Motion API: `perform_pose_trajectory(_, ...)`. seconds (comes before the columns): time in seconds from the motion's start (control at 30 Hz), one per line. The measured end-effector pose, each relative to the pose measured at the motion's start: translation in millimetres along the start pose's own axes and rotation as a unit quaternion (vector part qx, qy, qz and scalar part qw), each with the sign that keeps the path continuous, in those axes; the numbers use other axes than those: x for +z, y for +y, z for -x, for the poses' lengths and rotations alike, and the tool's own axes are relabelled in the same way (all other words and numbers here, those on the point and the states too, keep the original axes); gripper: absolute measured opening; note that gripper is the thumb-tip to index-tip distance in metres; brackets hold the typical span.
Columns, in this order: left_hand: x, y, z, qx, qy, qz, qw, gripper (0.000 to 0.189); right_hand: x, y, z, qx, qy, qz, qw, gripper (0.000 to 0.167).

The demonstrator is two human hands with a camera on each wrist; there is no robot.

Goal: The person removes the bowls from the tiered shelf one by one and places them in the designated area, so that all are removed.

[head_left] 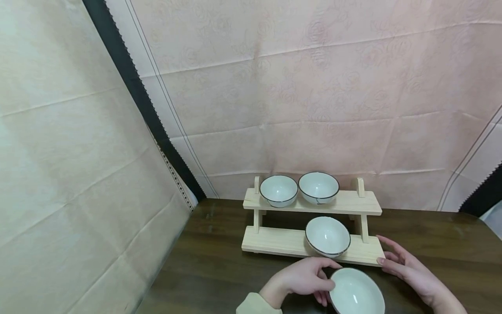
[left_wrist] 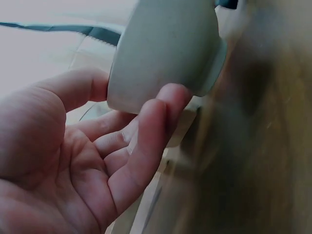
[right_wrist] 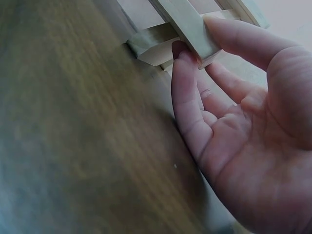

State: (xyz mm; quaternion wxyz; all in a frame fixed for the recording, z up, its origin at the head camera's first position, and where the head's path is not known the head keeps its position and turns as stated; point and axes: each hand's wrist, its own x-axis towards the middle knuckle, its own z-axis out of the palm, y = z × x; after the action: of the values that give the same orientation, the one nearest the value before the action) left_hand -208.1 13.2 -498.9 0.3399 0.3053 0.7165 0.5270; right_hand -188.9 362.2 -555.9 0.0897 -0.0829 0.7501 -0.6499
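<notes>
My left hand (head_left: 302, 279) pinches the rim and side of a white bowl (head_left: 357, 293) with a dark rim, in front of the rack. From the left wrist view, the bowl (left_wrist: 165, 53) is tilted on its side in the picture, thumb at its rim and fingers (left_wrist: 151, 131) against its outer wall. A two-tier wooden rack (head_left: 282, 240) stands behind it. The right hand (head_left: 412, 272) grips the right end of the lower board; the right wrist view has thumb and fingers on either side of that board (right_wrist: 192, 29). One bowl (head_left: 327, 235) sits on the lower tier.
Two more bowls, a left one (head_left: 279, 190) and a right one (head_left: 318, 186), sit side by side on the upper tier. The rack stands on a dark brown wooden table (head_left: 211, 244). Pale fabric (head_left: 313, 87) hangs behind, and another sheet (head_left: 78, 174) hangs at the left.
</notes>
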Motion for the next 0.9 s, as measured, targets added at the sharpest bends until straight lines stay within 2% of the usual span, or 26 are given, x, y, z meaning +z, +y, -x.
perform_pose_trajectory(0.13,13.7,-0.7,-6.8,-0.005,0.01,0.008,0.9999,0.047,-1,0,-0.7,0.015,-0.004,-0.004,0.9999,0.06)
perform_pose_trajectory(0.33,27.0,-0.7,-17.4,-0.016,0.037,0.025,0.9989,0.047,-1,1,-1.5,0.006,-0.01,-0.006,0.9999,0.058)
perform_pose_trajectory(0.63,37.4,2.3,-29.6,-0.024,0.049,0.027,0.9981,0.047,-1,0,-1.8,0.015,-0.013,0.004,0.9998,0.056)
perform_pose_trajectory(0.9,43.0,7.4,-34.4,-0.024,0.048,0.013,0.9985,0.045,-3,-2,-1.2,0.021,-0.019,0.008,0.9995,0.057)
